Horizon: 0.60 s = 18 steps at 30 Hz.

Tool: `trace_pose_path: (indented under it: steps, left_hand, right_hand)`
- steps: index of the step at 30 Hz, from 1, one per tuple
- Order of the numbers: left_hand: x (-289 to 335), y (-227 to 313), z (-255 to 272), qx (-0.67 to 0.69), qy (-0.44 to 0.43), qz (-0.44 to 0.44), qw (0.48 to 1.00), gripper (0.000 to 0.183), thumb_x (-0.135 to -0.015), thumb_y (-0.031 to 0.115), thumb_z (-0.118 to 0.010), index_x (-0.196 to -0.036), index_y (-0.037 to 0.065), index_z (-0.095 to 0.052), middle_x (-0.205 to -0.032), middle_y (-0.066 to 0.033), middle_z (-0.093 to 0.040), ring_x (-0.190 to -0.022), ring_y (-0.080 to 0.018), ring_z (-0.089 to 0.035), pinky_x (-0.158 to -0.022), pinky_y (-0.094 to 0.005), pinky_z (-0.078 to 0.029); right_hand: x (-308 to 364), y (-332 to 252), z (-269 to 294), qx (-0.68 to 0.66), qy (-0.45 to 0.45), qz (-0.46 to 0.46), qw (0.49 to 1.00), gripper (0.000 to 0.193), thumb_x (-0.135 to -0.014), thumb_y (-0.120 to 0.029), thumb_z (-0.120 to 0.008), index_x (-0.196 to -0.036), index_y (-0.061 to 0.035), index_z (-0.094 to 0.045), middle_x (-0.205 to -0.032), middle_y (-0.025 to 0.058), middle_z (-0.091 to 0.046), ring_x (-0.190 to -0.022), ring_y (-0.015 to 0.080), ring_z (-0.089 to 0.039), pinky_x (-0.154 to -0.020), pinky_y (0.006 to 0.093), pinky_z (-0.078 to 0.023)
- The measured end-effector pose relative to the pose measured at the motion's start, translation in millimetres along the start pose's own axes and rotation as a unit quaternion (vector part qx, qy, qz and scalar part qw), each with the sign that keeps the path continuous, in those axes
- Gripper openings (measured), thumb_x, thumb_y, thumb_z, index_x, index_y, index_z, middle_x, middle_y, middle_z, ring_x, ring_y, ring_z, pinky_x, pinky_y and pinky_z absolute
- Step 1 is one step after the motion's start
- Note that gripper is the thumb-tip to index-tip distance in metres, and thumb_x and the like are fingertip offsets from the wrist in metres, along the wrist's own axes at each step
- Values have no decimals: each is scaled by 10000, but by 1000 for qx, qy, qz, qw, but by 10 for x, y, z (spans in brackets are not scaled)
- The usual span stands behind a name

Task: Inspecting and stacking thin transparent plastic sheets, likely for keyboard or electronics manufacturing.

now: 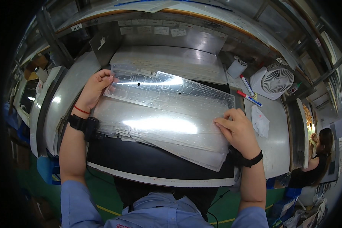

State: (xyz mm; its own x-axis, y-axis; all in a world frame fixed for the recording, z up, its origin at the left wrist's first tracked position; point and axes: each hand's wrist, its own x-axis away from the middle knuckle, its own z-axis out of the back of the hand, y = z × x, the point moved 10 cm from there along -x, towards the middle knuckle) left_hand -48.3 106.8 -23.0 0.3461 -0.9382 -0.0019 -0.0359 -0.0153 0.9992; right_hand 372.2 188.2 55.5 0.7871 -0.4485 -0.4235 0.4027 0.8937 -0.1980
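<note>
My left hand (95,88) is closed at the left end of a clear plastic sheet (171,89) printed with fine lines, pinching its edge between thumb and fingers. The sheet lies tilted above a fanned stack of similar translucent sheets (193,149), and bright glare covers part of it. My right hand (237,127) is by the sheets' right end, thumb and forefinger pressed together on a clear sheet; the glare hides exactly which layer it grips. Under the stack is a black mat (148,159) on the bench.
A white fan (273,80), a plastic bottle (237,67), red and blue markers (249,98) and a crumpled white wrapper (260,121) sit to the right. A metal panel (105,43) stands at the back left. Another person (319,159) works at far right.
</note>
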Motion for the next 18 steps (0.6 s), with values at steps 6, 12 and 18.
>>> trace_pose_path:
  steps: [6, 12, 18]
  left_hand:
    - [6, 1, 0, 1, 2, 0, 1000, 122, -994, 99, -564, -1098, 36, -581, -1002, -87, -701, -728, -79, -615, -689, -207, -517]
    - [3, -8, 10, -5, 8, 2, 1000, 125, -995, 97, -562, -1100, 32, -580, -1011, -97, -704, -725, -75, -614, -676, -201, -508]
    - [-5, -4, 11, -8, 6, -3, 1000, 128, -995, 98, -561, -1100, 28, -581, -1011, -99, -703, -724, -76, -613, -672, -198, -503]
  right_hand:
    - [-3, -10, -6, 2, -4, 3, 1000, 99, -796, -129, -731, -893, -131, -748, -822, 43, -553, -777, 231, -560, -658, 346, -472]
    - [-2, -20, -4, 8, -7, 4, 1000, 92, -801, -141, -727, -891, -137, -747, -824, 39, -551, -782, 229, -561, -659, 346, -473]
    - [2, -19, -1, 9, -4, 9, 1000, 91, -804, -145, -724, -892, -140, -746, -827, 37, -552, -789, 226, -566, -658, 345, -476]
